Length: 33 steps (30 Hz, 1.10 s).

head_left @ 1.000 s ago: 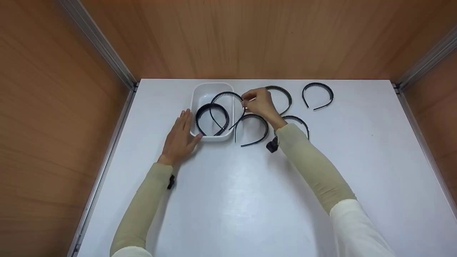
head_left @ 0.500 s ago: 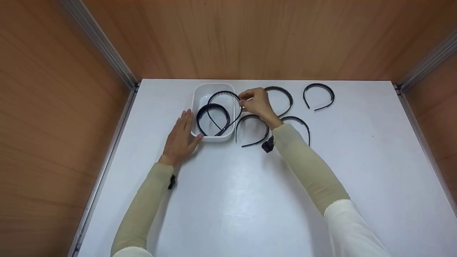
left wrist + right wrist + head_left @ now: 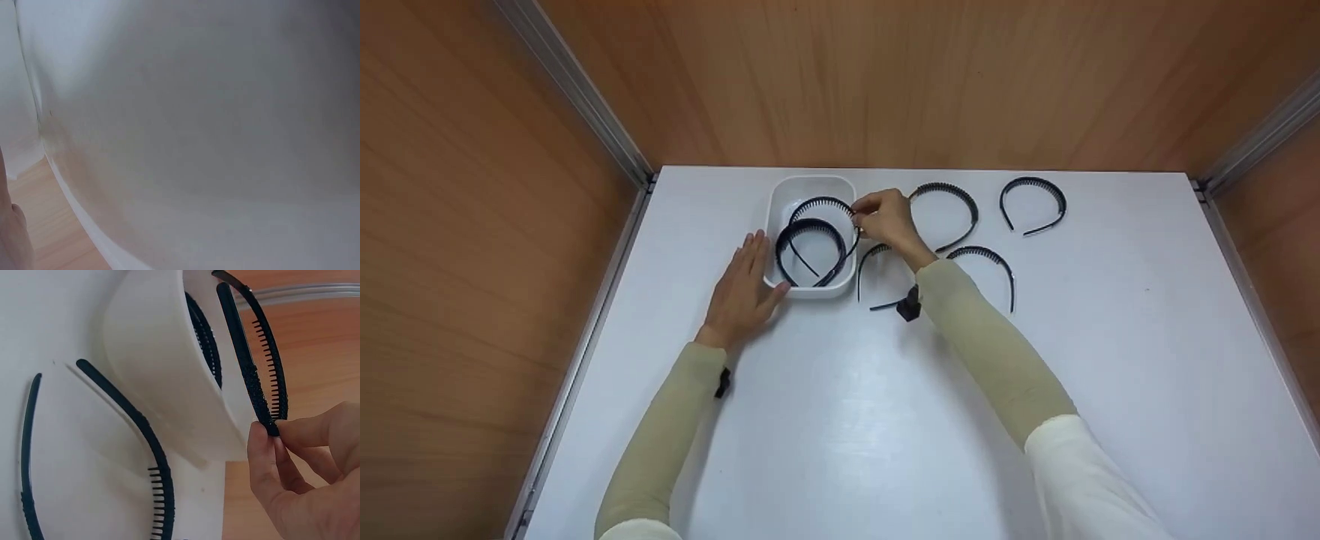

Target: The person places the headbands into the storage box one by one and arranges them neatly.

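Observation:
In the head view my right hand [image 3: 887, 221] pinches a black toothed headband [image 3: 819, 200] between thumb and fingers, over a white plastic tub [image 3: 775, 199]. The right wrist view shows that headband [image 3: 242, 349] tilted above the tub's rim, the fingertips at its curved end. Inside the tub lie black headbands [image 3: 793, 226], overlapping so closely that I cannot tell how many. My left hand [image 3: 739, 296] rests against the tub's left side, fingers straight, thumb at the front rim. Only a sliver of the left hand [image 3: 14, 239] shows in the left wrist view.
On the white table [image 3: 840, 420], right of the tub, lie more headbands: one at the back [image 3: 960, 193], one farther right [image 3: 1044, 184], one nearer [image 3: 997, 259], and one beside the tub [image 3: 861, 277], partly behind my right wrist. A wooden panel [image 3: 885, 82] stands behind.
My right hand has moved left and carried the pinched headband farther over the tub, closer to the headbands inside. The left hand stays against the tub.

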Available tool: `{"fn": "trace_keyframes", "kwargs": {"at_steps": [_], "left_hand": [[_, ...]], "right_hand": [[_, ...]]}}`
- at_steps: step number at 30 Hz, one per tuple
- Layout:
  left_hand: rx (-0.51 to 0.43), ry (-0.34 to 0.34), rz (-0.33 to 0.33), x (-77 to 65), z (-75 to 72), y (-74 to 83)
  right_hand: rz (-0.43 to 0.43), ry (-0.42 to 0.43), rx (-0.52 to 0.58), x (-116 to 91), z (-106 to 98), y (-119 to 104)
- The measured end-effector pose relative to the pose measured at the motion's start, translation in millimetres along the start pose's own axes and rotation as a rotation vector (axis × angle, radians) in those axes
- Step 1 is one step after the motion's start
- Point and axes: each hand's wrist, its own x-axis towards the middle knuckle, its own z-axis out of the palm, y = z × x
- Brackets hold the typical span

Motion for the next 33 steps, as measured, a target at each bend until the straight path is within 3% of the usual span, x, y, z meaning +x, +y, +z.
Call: {"fn": "trace_keyframes", "kwargs": {"at_steps": [16, 26, 33], "left_hand": [[0.003, -0.014, -0.011, 1.5, -0.6, -0.2], [0.004, -0.049, -0.032, 0.5, -2.6, 2.7], [-0.011, -0.018, -0.007, 0.4, -1.9, 1.2]], "right_hand": [[-0.131, 0.012, -0.145, 1, 33, -11], [-0.106, 0.017, -0.224, 2, 41, -14], [-0.096, 0.003, -0.239, 2, 43, -16]]}}
